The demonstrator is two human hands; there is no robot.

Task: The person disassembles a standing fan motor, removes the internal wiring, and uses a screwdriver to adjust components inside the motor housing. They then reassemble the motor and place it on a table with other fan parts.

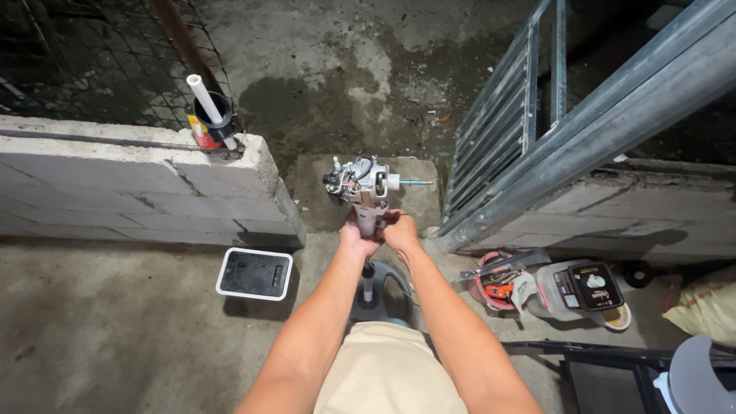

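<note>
A stand fan's bare motor head (pixel 366 184), grey-white with exposed wires and a thin shaft pointing right, sits atop a pole (pixel 369 285) that rises from a round base (pixel 381 295) on the floor. My left hand (pixel 357 238) and my right hand (pixel 401 230) both clasp the neck just under the motor, side by side. My forearms reach forward over my beige shorts.
A low concrete block wall (pixel 138 184) runs on the left, with a can holding a white pipe (pixel 208 115) on top. A white square tray (pixel 254 274) lies on the floor. A metal gate (pixel 537 130) stands right. A pink bucket of tools (pixel 494 284) and a jug (pixel 583 291) sit right.
</note>
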